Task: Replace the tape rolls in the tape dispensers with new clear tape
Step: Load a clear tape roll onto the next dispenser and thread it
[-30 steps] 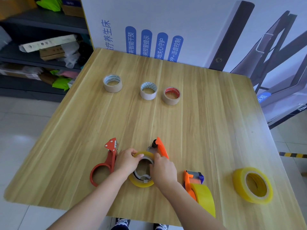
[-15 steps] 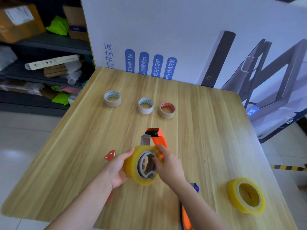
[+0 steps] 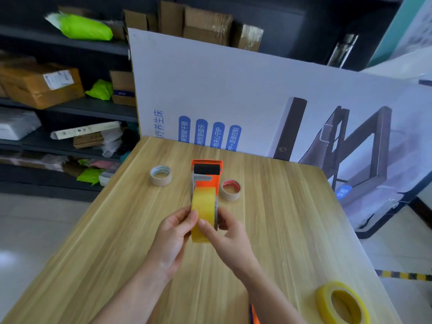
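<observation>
An orange tape dispenser point(image 3: 207, 175) with a black roller is held up above the wooden table point(image 3: 280, 218), edge-on to me, with a yellowish clear tape roll point(image 3: 203, 206) mounted on it. My left hand point(image 3: 174, 232) pinches the roll's left side with thumb and fingers. My right hand point(image 3: 230, 235) grips the roll and the dispenser's metal frame from the right. Another yellowish clear roll point(image 3: 342, 305) lies flat at the table's near right. A sliver of a second orange dispenser point(image 3: 254, 318) shows at the bottom edge.
Two nearly spent rolls lie on the far table: a white-cored one point(image 3: 160, 175) to the left and a red-cored one point(image 3: 231, 190) to the right of the dispenser. A printed board point(image 3: 257, 101) stands behind the table. Shelves with boxes point(image 3: 42, 85) fill the left.
Both hands lifted the dispenser with its roll off the table and turned it from side-on to edge-on. My view tilted upward, so the near dispensers dropped out of sight.
</observation>
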`<state>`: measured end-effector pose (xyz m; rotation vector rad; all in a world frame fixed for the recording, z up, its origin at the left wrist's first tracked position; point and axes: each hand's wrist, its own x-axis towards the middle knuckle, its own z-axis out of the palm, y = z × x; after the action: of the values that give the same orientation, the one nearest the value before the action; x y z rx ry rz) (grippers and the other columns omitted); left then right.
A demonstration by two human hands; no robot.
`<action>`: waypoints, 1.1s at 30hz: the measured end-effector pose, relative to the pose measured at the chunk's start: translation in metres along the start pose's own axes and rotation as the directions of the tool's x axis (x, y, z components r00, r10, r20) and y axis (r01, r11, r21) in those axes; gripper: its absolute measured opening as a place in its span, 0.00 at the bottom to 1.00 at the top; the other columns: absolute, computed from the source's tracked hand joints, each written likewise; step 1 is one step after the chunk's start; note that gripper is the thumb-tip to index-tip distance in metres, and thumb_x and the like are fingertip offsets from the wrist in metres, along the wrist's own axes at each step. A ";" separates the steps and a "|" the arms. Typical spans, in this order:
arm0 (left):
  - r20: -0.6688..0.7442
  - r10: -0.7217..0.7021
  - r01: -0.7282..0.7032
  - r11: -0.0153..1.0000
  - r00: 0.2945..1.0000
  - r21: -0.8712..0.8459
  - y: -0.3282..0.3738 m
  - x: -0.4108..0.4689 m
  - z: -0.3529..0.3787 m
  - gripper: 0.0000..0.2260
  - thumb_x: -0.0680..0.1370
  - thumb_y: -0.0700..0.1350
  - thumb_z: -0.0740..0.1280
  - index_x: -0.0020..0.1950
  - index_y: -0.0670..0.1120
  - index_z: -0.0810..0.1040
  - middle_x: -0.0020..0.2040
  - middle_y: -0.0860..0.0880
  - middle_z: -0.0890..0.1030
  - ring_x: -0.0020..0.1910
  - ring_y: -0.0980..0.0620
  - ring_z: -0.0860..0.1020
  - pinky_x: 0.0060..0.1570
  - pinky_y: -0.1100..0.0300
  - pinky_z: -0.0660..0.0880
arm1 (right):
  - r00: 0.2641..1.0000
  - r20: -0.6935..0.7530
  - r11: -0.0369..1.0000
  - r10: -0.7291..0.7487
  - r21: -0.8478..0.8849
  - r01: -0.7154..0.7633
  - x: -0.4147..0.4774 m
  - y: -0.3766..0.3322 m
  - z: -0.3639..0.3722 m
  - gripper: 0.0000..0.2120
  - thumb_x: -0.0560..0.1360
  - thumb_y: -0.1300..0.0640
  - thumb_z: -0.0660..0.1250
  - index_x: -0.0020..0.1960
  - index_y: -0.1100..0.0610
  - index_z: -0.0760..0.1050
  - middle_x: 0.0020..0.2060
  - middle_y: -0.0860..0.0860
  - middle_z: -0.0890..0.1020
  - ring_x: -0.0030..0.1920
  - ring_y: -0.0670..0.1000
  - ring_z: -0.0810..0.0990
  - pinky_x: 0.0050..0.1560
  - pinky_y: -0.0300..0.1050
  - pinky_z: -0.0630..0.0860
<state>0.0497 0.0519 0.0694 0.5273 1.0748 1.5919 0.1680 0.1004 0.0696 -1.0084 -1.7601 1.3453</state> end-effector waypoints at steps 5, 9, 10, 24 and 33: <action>0.041 0.130 -0.136 0.961 0.991 0.242 0.026 -0.012 0.009 0.09 0.79 0.42 0.64 0.54 0.44 0.82 0.49 0.45 0.85 0.51 0.48 0.83 0.53 0.57 0.79 | 0.998 0.019 0.992 -0.063 0.112 0.060 0.002 -0.020 -0.008 0.08 0.75 0.58 0.71 0.54 0.57 0.79 0.41 0.51 0.84 0.43 0.45 0.81 0.46 0.44 0.79; -0.060 0.409 -0.284 0.725 0.910 0.628 0.041 -0.013 0.009 0.16 0.70 0.51 0.73 0.57 0.57 0.76 0.45 0.53 0.79 0.47 0.54 0.78 0.50 0.60 0.74 | 0.993 0.036 0.974 -0.111 0.204 0.101 0.003 -0.032 -0.011 0.08 0.75 0.59 0.70 0.53 0.59 0.78 0.41 0.50 0.84 0.43 0.48 0.82 0.45 0.43 0.79; -0.031 0.491 -0.337 0.641 0.871 0.690 0.047 -0.014 0.009 0.18 0.70 0.49 0.74 0.58 0.57 0.75 0.47 0.53 0.77 0.48 0.55 0.77 0.49 0.63 0.73 | 0.992 0.051 0.969 -0.117 0.226 0.103 0.003 -0.035 -0.010 0.07 0.76 0.60 0.70 0.53 0.60 0.77 0.40 0.50 0.83 0.42 0.47 0.81 0.44 0.43 0.78; 0.622 0.593 -0.628 -0.237 0.511 0.742 0.094 -0.010 0.002 0.12 0.75 0.50 0.65 0.46 0.44 0.84 0.43 0.53 0.80 0.44 0.54 0.76 0.43 0.54 0.76 | 0.981 0.121 0.959 -0.151 0.258 0.116 0.003 -0.050 -0.009 0.14 0.73 0.53 0.68 0.54 0.60 0.76 0.40 0.50 0.79 0.42 0.49 0.76 0.43 0.43 0.75; 0.701 0.508 -0.641 -0.327 0.501 0.695 0.103 -0.014 0.004 0.08 0.78 0.45 0.62 0.42 0.45 0.78 0.44 0.51 0.78 0.45 0.52 0.77 0.42 0.53 0.76 | 0.985 0.115 0.959 -0.127 0.266 0.093 0.002 -0.055 -0.011 0.23 0.70 0.46 0.70 0.54 0.63 0.76 0.41 0.55 0.76 0.43 0.53 0.74 0.45 0.49 0.73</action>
<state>0.0028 0.0401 0.1614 2.5528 1.9215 1.2228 0.1675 0.0981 0.1256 -0.6813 -1.6526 1.5527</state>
